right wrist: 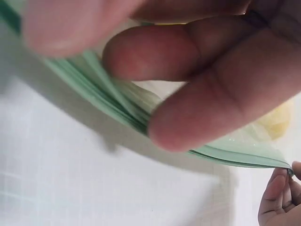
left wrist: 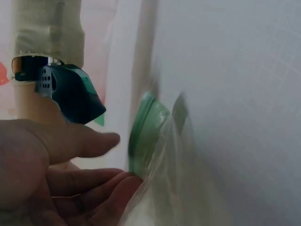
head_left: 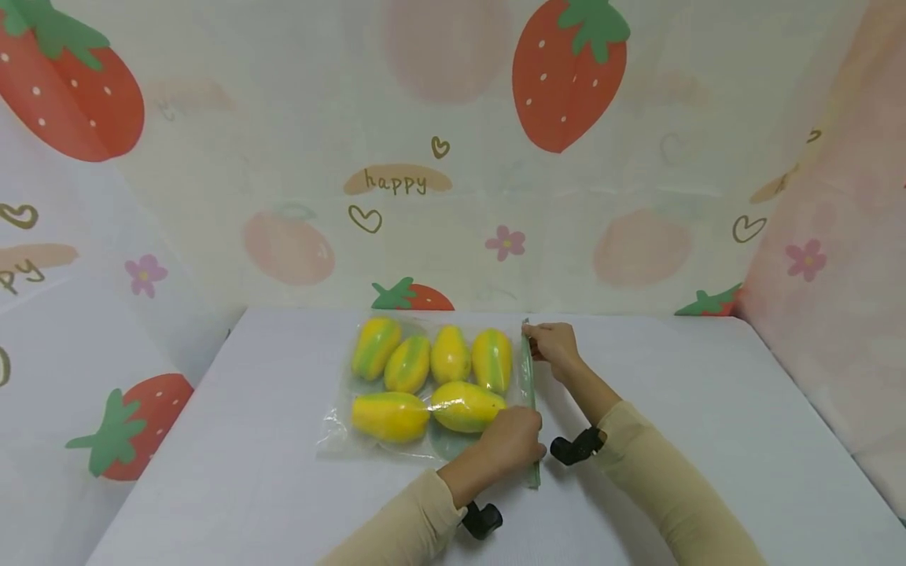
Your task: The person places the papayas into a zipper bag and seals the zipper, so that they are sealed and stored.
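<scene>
A clear zip bag point(head_left: 338, 440) lies on the white table with several papaya-like fruits point(head_left: 450, 355), yellow with green streaks, inside. Its green zip strip point(head_left: 527, 377) runs along the right side. At the strip's far end, my right hand point(head_left: 555, 346) pinches the edge. My left hand point(head_left: 511, 434) grips the strip nearer the front, partly covering one fruit. In the left wrist view, the fingers curl at the green strip point(left wrist: 143, 134) while the thumb points towards it. Seen from the right wrist, the fingertips point(right wrist: 171, 132) are right at the strip, which bows between the hands.
The white table point(head_left: 672, 456) extends around the bag. Behind it and at both sides hang cloth walls point(head_left: 453, 236) printed with strawberries, hearts and flowers. Each wrist carries a small black camera point(head_left: 576, 446), close above the table.
</scene>
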